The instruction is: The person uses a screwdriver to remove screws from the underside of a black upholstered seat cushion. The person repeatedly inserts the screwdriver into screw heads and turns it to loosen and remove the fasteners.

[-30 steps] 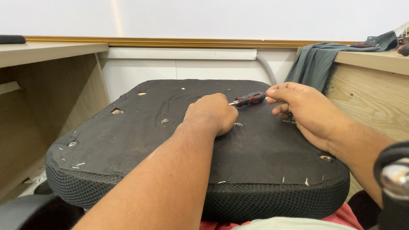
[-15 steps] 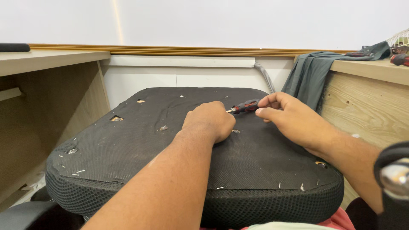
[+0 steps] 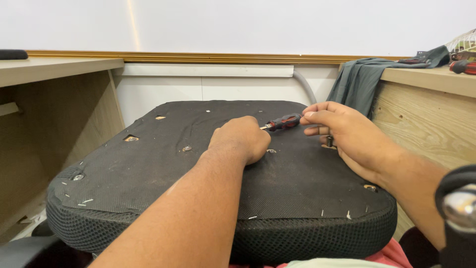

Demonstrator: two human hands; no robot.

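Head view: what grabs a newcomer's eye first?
The black upturned seat cushion fills the middle, its fabric stapled and pierced by holes. Over its centre, the right hand pinches a red-and-black screwdriver, and the left hand is fisted at its tip. A grey cloth drapes off the right-hand desk.

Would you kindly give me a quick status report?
Right hand pinching screwdriver handle. Left hand fisted at its shaft, on upturned seat cushion. Nothing obstructing.

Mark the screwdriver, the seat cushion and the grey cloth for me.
screwdriver [image 3: 283, 121], head view, on the red and black handle.
seat cushion [image 3: 148, 168], head view, on the bare black fabric of its underside.
grey cloth [image 3: 359, 82], head view, on the fold hanging over the desk edge.
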